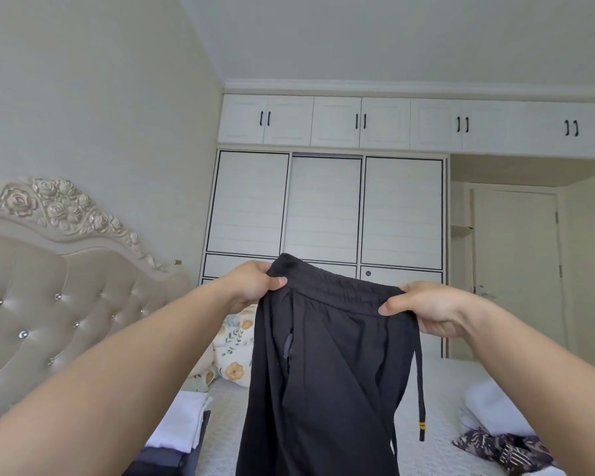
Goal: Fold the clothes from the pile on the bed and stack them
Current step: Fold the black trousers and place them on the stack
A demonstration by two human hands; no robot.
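1. Dark trousers hang above the bed, elastic waistband up, drawstring dangling.
2. Left hand and right hand each pinch a waistband corner with curled fingers.

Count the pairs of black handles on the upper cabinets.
4 handle pairs, in a row left to right: far left, centre-left, centre-right, far right. More may lie beyond the frame.

A tufted headboard stands left; white wardrobe and door behind.
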